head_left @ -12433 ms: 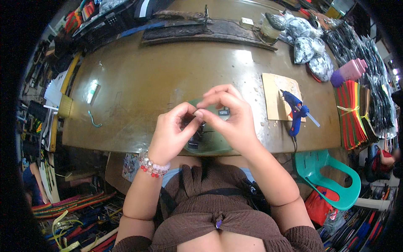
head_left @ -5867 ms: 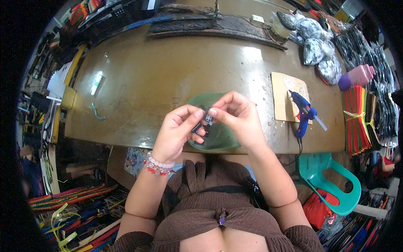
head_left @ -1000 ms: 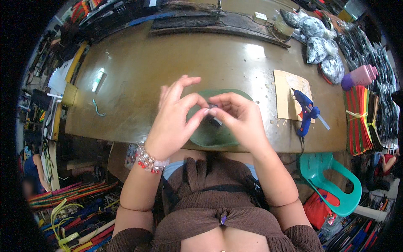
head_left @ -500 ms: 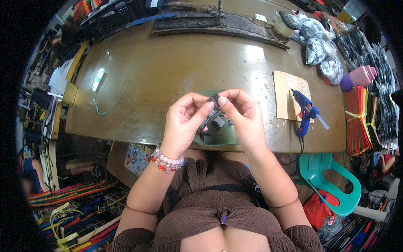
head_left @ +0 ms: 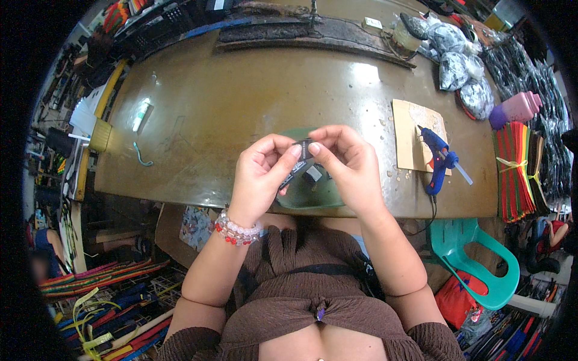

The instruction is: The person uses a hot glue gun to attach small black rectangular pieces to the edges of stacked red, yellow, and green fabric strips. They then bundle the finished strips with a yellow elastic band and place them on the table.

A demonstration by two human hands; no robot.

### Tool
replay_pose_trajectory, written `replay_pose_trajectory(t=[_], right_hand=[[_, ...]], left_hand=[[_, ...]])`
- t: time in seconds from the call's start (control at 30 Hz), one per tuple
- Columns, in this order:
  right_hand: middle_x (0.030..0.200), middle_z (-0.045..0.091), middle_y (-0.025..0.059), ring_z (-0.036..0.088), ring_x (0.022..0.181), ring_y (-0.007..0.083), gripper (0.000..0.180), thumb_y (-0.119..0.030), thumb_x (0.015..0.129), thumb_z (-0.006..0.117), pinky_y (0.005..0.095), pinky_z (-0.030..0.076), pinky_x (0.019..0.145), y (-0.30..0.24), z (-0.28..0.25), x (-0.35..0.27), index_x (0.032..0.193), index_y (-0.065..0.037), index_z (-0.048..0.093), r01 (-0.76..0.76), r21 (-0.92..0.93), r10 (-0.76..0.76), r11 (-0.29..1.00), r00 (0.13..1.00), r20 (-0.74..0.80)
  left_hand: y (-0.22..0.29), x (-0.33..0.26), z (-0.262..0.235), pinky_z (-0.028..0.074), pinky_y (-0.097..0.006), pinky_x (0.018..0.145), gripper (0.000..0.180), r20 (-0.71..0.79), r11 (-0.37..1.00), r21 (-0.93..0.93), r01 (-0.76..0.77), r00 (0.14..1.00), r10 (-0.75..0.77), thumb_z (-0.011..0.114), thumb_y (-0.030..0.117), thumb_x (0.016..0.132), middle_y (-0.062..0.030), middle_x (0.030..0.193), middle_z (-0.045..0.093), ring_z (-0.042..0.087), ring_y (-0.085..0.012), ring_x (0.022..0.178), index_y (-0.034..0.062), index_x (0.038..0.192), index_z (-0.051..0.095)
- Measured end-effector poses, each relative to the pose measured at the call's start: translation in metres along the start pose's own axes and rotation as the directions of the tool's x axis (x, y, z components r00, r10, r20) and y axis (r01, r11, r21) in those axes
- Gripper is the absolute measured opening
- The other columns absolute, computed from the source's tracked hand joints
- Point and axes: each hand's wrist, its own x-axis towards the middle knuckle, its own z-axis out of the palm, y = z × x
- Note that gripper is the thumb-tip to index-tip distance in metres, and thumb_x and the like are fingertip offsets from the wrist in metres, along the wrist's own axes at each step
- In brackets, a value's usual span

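Both hands are raised over the near edge of the table. Between the thumb and fingertips of my left hand [head_left: 259,171] is a small dark strip with light printing, which looks like a black label [head_left: 294,174]. My right hand [head_left: 354,171] pinches its upper end between thumb and forefinger. Below the hands sits a green translucent tray [head_left: 328,197], partly covered by them. Inside it lie several small black pieces [head_left: 312,174], one with a pale face.
On the right, a blue glue gun [head_left: 435,153] rests by a cardboard sheet [head_left: 410,141], its cord dropping over the edge. Beyond are a pink-purple bottle [head_left: 515,110], striped strap bundles [head_left: 515,174] and plastic-wrapped bundles [head_left: 454,69]. A green chair [head_left: 481,259] stands right. A white tube [head_left: 141,114] lies left.
The label has been turned a little, so its upper part now faces up more squarely between my thumbs. My hands have barely shifted and keep their pinch.
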Motion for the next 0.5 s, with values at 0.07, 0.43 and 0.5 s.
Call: replay_pose_trajectory(t=[0.07, 0.43, 0.5], right_hand=[[0.088, 0.066, 0.0020, 0.061, 0.081, 0.0069, 0.015, -0.009, 0.091, 0.065, 0.0219, 0.049, 0.072, 0.000, -0.001, 0.001, 0.100, 0.003, 0.065, -0.020, 0.009, 0.019, 1.000, 1.000, 0.011], [0.088, 0.064, 0.0158, 0.062, 0.089, 0.0317, 0.017, -0.006, 0.077, 0.057, 0.0395, 0.051, 0.080, -0.001, -0.018, -0.006, 0.087, -0.003, 0.070, 0.410, -0.793, -0.089, 0.451, 0.904, 0.417], [0.091, 0.064, 0.0161, 0.061, 0.091, 0.0313, 0.020, -0.006, 0.077, 0.054, 0.0396, 0.051, 0.082, -0.002, -0.013, -0.009, 0.088, -0.004, 0.071, 0.349, -0.883, -0.081, 0.313, 0.937, 0.341]], left_hand=[[0.000, 0.000, -0.001, 0.036, -0.016, 0.043, 0.010, 0.000, 1.000, 0.002, 0.006, 1.000, -0.006, 0.061, 0.013, 0.095, 0.0029, 0.074, 0.061, 0.048, 0.0005, 0.055, 0.0028, 0.094, 0.062], [-0.003, 0.001, -0.010, 0.033, -0.016, 0.041, 0.011, -0.087, 0.996, 0.092, 0.010, 0.996, -0.002, 0.062, 0.014, 0.095, 0.0041, 0.071, 0.060, 0.045, 0.0017, 0.053, 0.0026, 0.095, 0.063], [-0.004, 0.000, -0.011, 0.032, -0.016, 0.041, 0.011, -0.072, 0.997, 0.076, 0.028, 0.997, -0.022, 0.062, 0.014, 0.094, 0.0048, 0.070, 0.060, 0.045, 0.0019, 0.053, 0.0026, 0.096, 0.063]])
